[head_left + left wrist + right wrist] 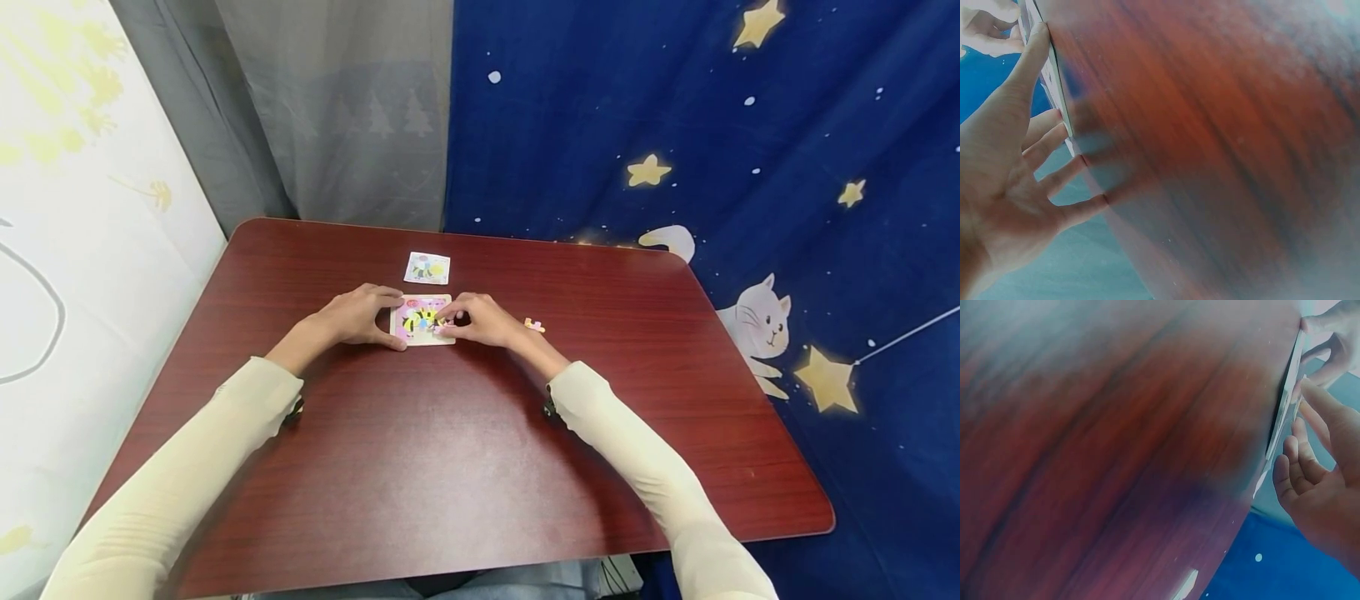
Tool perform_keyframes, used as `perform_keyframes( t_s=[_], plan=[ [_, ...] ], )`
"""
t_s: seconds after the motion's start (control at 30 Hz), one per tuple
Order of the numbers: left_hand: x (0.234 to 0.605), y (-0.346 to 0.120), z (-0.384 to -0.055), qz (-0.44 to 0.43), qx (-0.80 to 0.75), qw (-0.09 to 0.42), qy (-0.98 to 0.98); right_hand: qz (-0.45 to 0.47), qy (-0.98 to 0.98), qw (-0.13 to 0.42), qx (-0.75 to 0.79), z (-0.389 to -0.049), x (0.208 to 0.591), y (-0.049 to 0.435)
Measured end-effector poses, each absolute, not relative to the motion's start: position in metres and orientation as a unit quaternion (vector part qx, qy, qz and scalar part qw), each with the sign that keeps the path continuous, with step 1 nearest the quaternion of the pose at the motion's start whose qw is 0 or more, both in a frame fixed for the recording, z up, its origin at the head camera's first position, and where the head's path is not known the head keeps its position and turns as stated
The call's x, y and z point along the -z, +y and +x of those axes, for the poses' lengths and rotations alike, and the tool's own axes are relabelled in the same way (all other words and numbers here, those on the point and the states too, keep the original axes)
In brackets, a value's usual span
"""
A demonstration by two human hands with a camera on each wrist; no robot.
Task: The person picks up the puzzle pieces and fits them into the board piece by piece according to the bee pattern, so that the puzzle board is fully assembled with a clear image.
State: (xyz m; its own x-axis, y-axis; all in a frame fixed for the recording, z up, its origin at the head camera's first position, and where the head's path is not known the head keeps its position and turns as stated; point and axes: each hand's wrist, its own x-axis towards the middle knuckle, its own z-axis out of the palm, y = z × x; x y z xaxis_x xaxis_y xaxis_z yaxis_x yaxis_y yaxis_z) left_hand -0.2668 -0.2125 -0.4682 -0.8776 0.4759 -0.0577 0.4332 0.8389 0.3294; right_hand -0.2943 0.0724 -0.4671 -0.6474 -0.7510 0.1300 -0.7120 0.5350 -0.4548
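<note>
A small square jigsaw board (418, 342) with a yellow-and-black bee picture on pink lies flat on the table. My left hand (358, 315) is at its left side, thumb and fingers spread, with the thumb touching its near edge. Over the right part of the board, my right hand (486, 320) pinches a small puzzle piece (438, 330) between thumb and fingertips. Fingers hide much of that piece. The left wrist view shows the left fingers (1054, 178) fairly straight. Seen edge-on in the right wrist view, the board (1284, 403) lies beside both hands.
Beyond the board lies a square picture card (427, 268) with a pale bee image. A loose puzzle piece or pieces (534, 325) rest on the table right of my right hand. The dark red wooden table (450, 467) has curtains behind it and a white wall at left.
</note>
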Motion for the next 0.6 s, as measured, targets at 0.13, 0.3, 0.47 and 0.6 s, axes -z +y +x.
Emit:
perform_keyframes(
  t_s=[0.13, 0.3, 0.47, 0.6],
  plan=[
    [0.467, -0.212, -0.266, 0.239, -0.154, 0.068, 0.956, -0.427, 0.872, 0.041, 0.235, -0.293, 0.467, 0.066],
    [0.468, -0.212, -0.266, 0.238, -0.153, 0.072, 0.956, -0.437, 0.869, 0.035, 0.228, -0.293, 0.468, 0.060],
    [0.469, -0.213, -0.267, 0.239, -0.151, 0.069, 0.957, -0.440, 0.868, 0.036, 0.226, -0.293, 0.469, 0.055],
    [0.469, -0.213, -0.267, 0.242, -0.154, 0.068, 0.956, -0.434, 0.870, 0.044, 0.230, -0.293, 0.469, 0.051]
  ],
)
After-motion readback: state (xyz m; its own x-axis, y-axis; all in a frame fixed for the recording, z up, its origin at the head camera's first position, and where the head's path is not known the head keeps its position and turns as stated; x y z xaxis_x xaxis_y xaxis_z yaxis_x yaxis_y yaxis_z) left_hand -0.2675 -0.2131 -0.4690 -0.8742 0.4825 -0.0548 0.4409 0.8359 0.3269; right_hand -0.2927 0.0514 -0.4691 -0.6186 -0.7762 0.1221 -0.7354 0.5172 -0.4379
